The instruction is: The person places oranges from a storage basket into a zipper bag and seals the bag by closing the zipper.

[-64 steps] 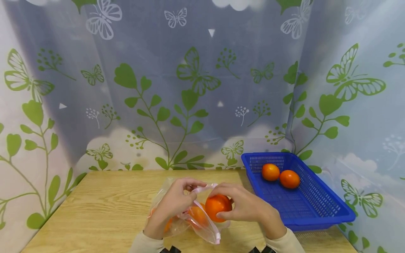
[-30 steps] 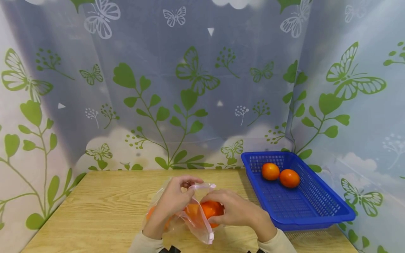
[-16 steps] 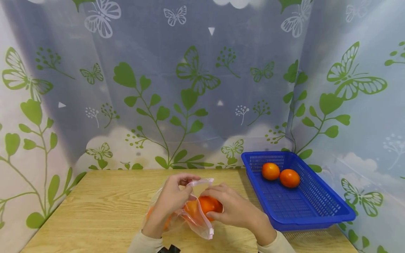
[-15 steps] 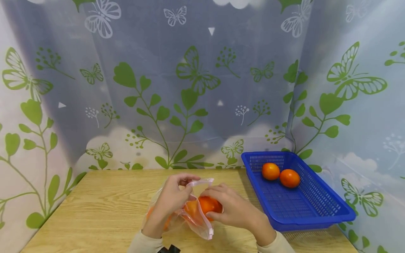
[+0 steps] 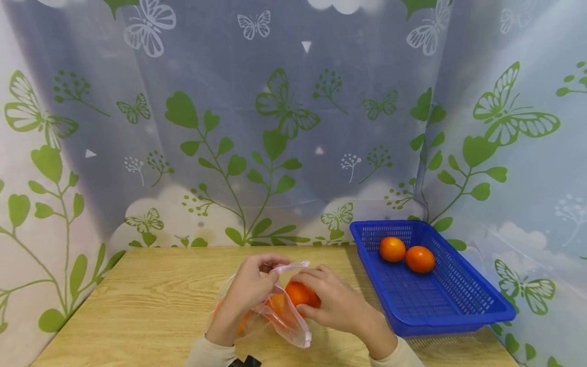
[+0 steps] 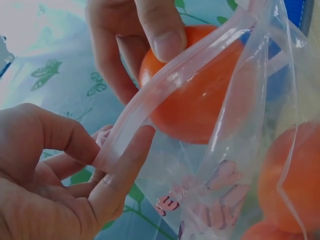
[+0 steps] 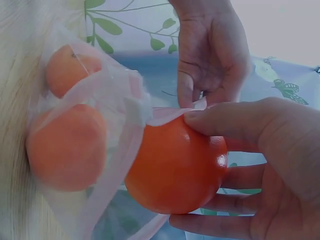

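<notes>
My left hand (image 5: 251, 285) pinches the pinkish zip rim of a clear zip-lock bag (image 6: 145, 100) between thumb and fingers. At the bag's mouth, my right hand (image 5: 337, 303) grips a round, glossy orange fruit (image 7: 175, 167), thumb on one side and fingers spread on the other. The left wrist view shows this fruit partly behind the bag's film, its outer side under the right fingers. Inside the bag, two more orange fruits, one nearer (image 7: 67, 147) and one behind it (image 7: 72, 70), show through the plastic. Some red print marks the bag's side.
A blue perforated basket (image 5: 440, 300) stands at the right of the wooden table (image 5: 151, 295), with two orange fruits, one left (image 5: 392, 249) and one right (image 5: 420, 259), near its far end. A patterned curtain (image 5: 293, 204) hangs behind and along both sides.
The right hand has brought its fruit leftward into the bag's mouth, then has barely moved over the last half second. The left hand keeps its pinch on the rim and has shifted slightly left.
</notes>
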The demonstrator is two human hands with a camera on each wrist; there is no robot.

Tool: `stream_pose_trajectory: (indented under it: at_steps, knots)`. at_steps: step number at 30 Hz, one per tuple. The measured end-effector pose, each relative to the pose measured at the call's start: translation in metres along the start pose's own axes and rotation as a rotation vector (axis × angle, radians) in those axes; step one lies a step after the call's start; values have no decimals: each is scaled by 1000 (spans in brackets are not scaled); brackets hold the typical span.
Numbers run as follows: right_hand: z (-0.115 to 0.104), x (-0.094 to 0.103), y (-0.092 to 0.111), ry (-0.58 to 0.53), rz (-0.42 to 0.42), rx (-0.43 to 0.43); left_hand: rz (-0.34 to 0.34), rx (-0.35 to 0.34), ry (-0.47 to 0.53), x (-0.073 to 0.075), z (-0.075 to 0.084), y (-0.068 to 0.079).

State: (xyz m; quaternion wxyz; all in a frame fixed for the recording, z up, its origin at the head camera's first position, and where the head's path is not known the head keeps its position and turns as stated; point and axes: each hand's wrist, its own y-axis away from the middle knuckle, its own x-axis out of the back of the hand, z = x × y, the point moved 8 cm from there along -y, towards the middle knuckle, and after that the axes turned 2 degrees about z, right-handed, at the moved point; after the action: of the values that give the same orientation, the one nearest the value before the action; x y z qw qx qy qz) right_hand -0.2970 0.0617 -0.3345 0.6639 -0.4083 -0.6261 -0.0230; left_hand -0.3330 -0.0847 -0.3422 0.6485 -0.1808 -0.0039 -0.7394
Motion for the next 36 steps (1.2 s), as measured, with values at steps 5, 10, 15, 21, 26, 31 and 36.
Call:
stream_pose_trajectory:
  at_steps: [5,10,15,21,26,31,36]
  knots:
    - [-1,-4,-1,42,7,5,25,4,8,1,0,-1]
    - [-2,-10,-2,14,9,22,75,-2,10,4,1,-1]
    - [-1,-11,-5,-121,40,43,103,1,-5,6,2,1]
    - [-1,-19,-5,-93,-47,61,111,16,-11,7,2,2]
    - [0,-22,-4,-127,-74,71,127,15,3,8,3,2]
    - [-1,-27,-5,-176,-47,111,131,8,47,7,5,2]
    - [-2,-36,-5,-267,-88,110,137,-23,75,7,7,2]
